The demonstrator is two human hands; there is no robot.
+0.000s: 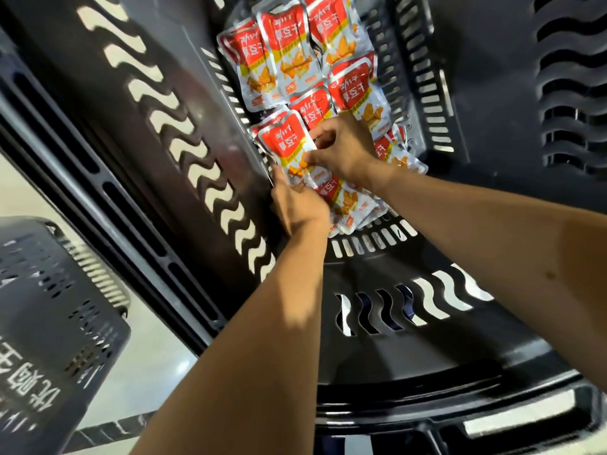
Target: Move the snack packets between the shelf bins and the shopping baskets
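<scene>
I look down into a deep black shopping basket (pixel 184 133) whose floor is covered with several red, white and orange snack packets (pixel 285 50). My right hand (pixel 341 149) pinches the right edge of one packet (pixel 284 144) near the basket's left wall. My left hand (pixel 297 205) reaches in just below it, fingers curled round the lower end of a small stack of packets (pixel 348 205). Both forearms come in from the bottom of the view.
A second black shopping basket (pixel 49 307) with white printed characters stands on the pale floor at the lower left. The near rim of the main basket (pixel 460 399) crosses the bottom right. Wavy slots pierce its walls.
</scene>
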